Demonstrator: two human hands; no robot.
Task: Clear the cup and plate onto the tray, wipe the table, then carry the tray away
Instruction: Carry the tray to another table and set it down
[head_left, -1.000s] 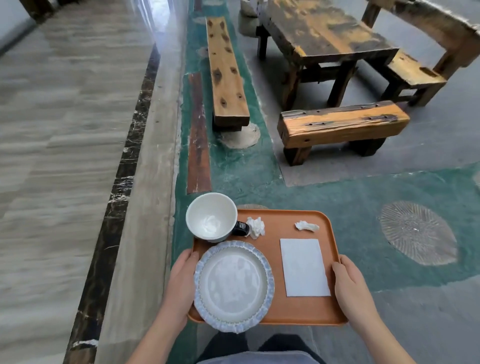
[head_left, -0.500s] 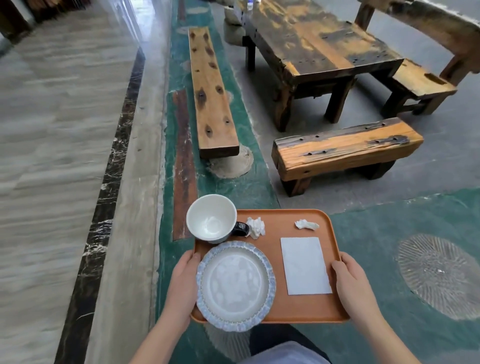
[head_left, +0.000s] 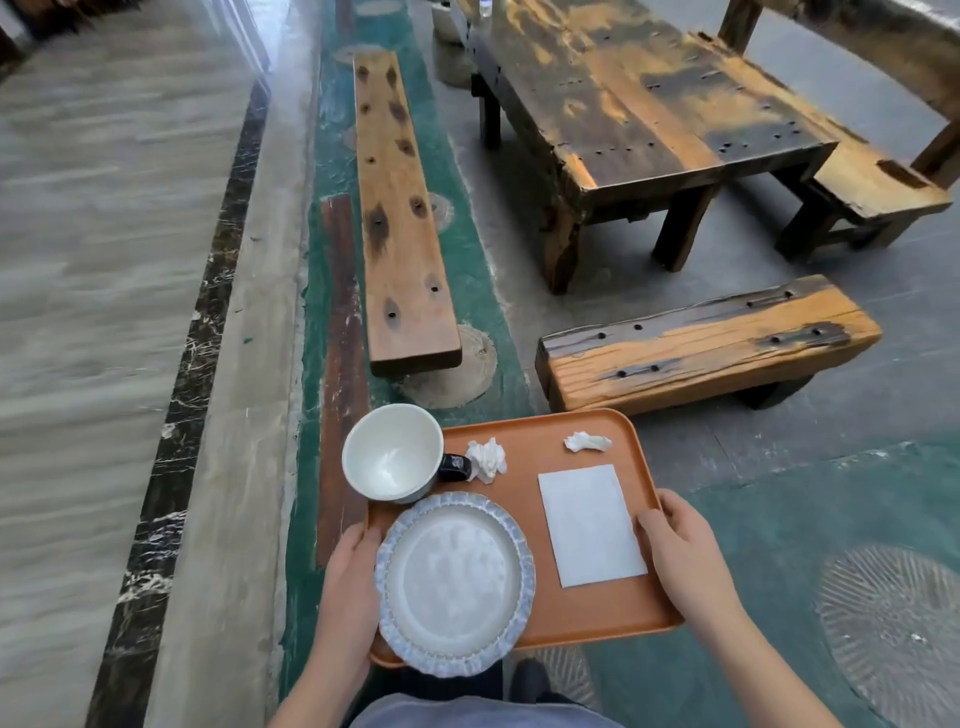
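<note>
I hold an orange tray (head_left: 597, 613) in the air in front of me, level above the floor. My left hand (head_left: 349, 577) grips its left edge and my right hand (head_left: 685, 553) grips its right edge. On the tray's far left corner stands a white cup (head_left: 392, 454) with a dark handle. A white plate with a blue frilled rim (head_left: 454, 582) sits at the near left, overhanging the edge. A flat white napkin (head_left: 589, 525) lies at the right, with two crumpled tissues (head_left: 485, 460) (head_left: 587, 441) near the far edge.
A dark worn wooden table (head_left: 639, 104) stands ahead to the right, with a short bench (head_left: 706, 345) in front of it and another bench (head_left: 878, 182) at its right. A long plank bench (head_left: 402, 218) runs ahead on the left. Polished stone floor (head_left: 104, 260) lies further left.
The view has tilted up and moved back: the table and benches now sit lower and closer in view. The tray and its contents stay the same in my hands.
</note>
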